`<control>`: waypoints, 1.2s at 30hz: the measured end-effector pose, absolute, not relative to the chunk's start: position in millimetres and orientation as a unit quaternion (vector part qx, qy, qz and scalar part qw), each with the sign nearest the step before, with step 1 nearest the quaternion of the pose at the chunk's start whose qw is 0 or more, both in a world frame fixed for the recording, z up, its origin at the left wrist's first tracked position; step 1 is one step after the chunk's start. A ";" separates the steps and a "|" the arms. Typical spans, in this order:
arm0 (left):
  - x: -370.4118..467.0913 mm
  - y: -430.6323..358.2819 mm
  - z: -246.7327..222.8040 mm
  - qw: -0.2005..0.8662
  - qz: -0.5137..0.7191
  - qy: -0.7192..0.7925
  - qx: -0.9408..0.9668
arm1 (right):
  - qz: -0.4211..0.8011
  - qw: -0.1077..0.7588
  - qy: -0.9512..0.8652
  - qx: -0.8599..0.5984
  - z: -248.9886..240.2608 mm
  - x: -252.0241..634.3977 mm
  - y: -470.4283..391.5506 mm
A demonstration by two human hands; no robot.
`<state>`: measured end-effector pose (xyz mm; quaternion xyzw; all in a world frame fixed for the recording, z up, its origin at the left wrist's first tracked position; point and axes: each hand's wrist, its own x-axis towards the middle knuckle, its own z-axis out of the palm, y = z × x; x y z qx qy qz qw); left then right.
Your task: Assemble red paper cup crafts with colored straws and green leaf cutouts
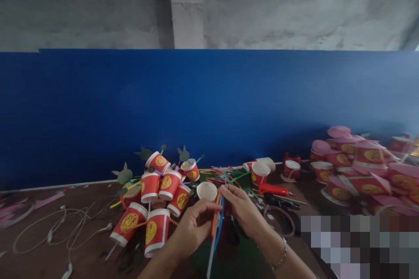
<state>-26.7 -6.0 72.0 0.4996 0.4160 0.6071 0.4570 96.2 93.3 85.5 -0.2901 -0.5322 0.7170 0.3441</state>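
My left hand (pixel 198 226) and my right hand (pixel 241 210) meet at the lower centre, over a dark green patch of the table. Between them hang several thin straws (pixel 217 231) in orange, white and blue. The right fingers are pinched on the upper ends of the straws. Thumb and fingers of the left close around the orange ones from the side. A bracelet circles the right wrist. Just beyond the hands stands a paper cup (pixel 207 191) with its open mouth up. To the left lies a pile of red cups (pixel 156 226) with straws stuck in them.
A red glue gun (pixel 275 190) lies right of the hands, near a roll of tape (pixel 284 222) and loose cups. Many red cups with pink paper (pixel 371 157) are heaped at the right. White earphones (pixel 70 226) spread at the left. A blue panel (pixel 196 104) rises behind the table.
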 end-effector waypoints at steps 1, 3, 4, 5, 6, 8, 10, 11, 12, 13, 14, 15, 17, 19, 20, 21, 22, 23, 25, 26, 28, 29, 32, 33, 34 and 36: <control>-26.8 -5.6 70.2 0.440 0.606 0.421 0.512 | 0.716 0.345 -0.534 -0.289 86.3 96.0 92.1; -27.3 -5.7 68.9 0.434 0.605 0.427 0.514 | 0.717 0.343 -0.536 -0.284 88.1 95.6 89.8; -27.2 -6.3 69.5 0.445 0.606 0.425 0.503 | 0.721 0.343 -0.533 -0.281 89.0 95.6 88.8; -26.8 -7.0 70.9 0.460 0.610 0.423 0.488 | 0.725 0.345 -0.528 -0.277 89.9 95.7 88.0; -26.0 -7.8 72.7 0.476 0.614 0.421 0.468 | 0.729 0.347 -0.523 -0.275 90.7 95.8 87.2; -23.6 -9.1 76.4 0.509 0.625 0.421 0.415 | 0.725 0.353 -0.522 -0.279 92.0 95.9 86.0; -20.7 -9.3 78.0 0.539 0.627 0.427 0.366 | 0.711 0.353 -0.540 -0.280 92.7 95.9 85.0; -19.5 -9.0 77.6 0.547 0.621 0.434 0.355 | 0.700 0.353 -0.554 -0.281 92.8 95.7 84.3; -18.7 -8.5 76.5 0.549 0.613 0.445 0.353 | 0.686 0.353 -0.571 -0.280 92.9 95.5 83.5; -18.2 -7.8 74.8 0.545 0.605 0.459 0.355 | 0.674 0.349 -0.589 -0.277 92.8 95.2 82.5; -18.1 -6.9 72.9 0.535 0.602 0.473 0.358 | 0.664 0.342 -0.607 -0.271 92.7 95.0 81.4; -18.4 -6.0 71.1 0.521 0.605 0.486 0.357 | 0.656 0.330 -0.627 -0.260 92.3 94.8 80.4; -20.2 -4.0 68.3 0.484 0.625 0.505 0.346 | 0.647 0.301 -0.661 -0.233 91.1 94.6 79.1; -23.3 -1.7 67.2 0.457 0.636 0.518 0.344 | 0.626 0.288 -0.691 -0.218 89.2 95.0 79.9; -25.4 -0.5 67.2 0.455 0.631 0.522 0.351 | 0.606 0.288 -0.709 -0.216 88.4 95.7 81.3; -27.8 0.7 67.5 0.458 0.621 0.525 0.360 | 0.580 0.288 -0.730 -0.218 87.9 96.7 83.2; -30.5 1.9 67.9 0.463 0.609 0.527 0.369 | 0.552 0.283 -0.753 -0.221 87.9 98.1 85.6; -33.2 3.0 68.4 0.465 0.602 0.530 0.375 | 0.523 0.272 -0.776 -0.223 88.3 100.0 88.3; -37.9 4.4 69.3 0.450 0.600 0.541 0.381 | 0.464 0.244 -0.820 -0.229 90.4 104.6 94.0; -39.6 4.7 69.6 0.441 0.602 0.546 0.382 | 0.437 0.235 -0.837 -0.230 91.9 107.0 96.6; -40.9 4.5 69.8 0.432 0.602 0.550 0.385 | 0.400 0.230 -0.858 -0.228 94.8 111.1 100.4; -40.7 4.2 69.7 0.435 0.599 0.548 0.388 | 0.400 0.227 -0.858 -0.227 96.1 112.5 101.5; -38.8 3.0 68.6 0.447 0.589 0.549 0.390 | 0.472 0.204 -0.822 -0.247 98.3 113.5 102.0; -38.5 2.6 68.2 0.447 0.585 0.550 0.393 | 0.496 0.200 -0.805 -0.255 98.5 113.1 101.6; -38.5 2.0 67.8 0.446 0.578 0.553 0.400 | 0.511 0.201 -0.795 -0.258 98.4 112.6 101.1; -39.4 0.2 67.5 0.439 0.552 0.565 0.429 | 0.511 0.204 -0.798 -0.245 97.7 112.1 100.1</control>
